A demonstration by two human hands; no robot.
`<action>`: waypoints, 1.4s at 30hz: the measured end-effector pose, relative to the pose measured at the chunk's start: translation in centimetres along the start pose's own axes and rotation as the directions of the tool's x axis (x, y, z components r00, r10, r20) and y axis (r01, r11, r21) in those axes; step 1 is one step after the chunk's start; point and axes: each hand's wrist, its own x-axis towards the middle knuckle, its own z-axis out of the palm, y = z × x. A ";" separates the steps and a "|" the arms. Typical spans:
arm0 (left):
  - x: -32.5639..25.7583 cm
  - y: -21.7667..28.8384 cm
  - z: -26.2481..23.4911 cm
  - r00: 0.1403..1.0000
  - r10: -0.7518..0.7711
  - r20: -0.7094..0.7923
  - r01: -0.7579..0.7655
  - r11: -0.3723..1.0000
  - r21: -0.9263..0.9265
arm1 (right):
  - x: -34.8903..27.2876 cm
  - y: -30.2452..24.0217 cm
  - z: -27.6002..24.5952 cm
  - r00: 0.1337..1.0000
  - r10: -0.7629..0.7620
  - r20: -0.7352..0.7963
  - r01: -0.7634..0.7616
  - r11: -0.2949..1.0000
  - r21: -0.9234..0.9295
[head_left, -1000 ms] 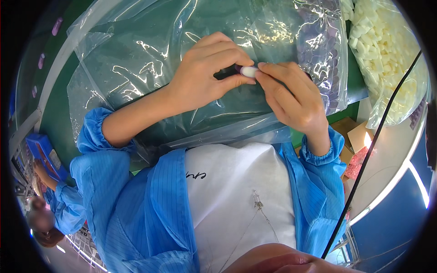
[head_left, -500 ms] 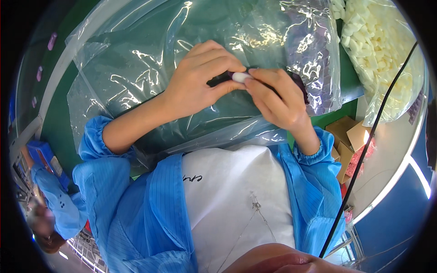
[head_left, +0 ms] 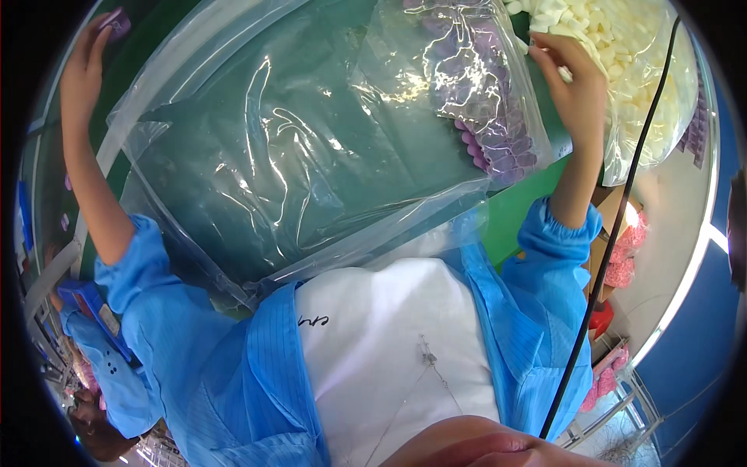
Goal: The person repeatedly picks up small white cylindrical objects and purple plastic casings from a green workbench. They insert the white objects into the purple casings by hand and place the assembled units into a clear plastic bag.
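Purple small piece [head_left: 118,22] pinched at fingertips of left hand [head_left: 82,70], far up at left rim, well apart from clear plastic bag [head_left: 311,163] on green table [head_left: 521,210]. Right hand [head_left: 572,78] at bag of white foam pieces [head_left: 622,47] (fingers curled narrow, one white piece touched). Only head view given.

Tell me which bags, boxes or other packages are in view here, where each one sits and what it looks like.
Large clear plastic bag: spread across the green table, crinkled and shiny.
Batch of small purple parts: inside that bag's right end.
Clear bag of small white pieces: top right, bulging; the right hand reaches at its edge.
Brown cardboard box: right, under the table edge.
Small purple piece: top left, at the left hand.
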 end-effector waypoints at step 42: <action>-16.5 26.8 10.2 0.950 0.272 0.153 -0.099 0.728 -0.678 | -9.9 -10.6 7.7 0.905 -0.411 0.112 0.385 0.902 0.196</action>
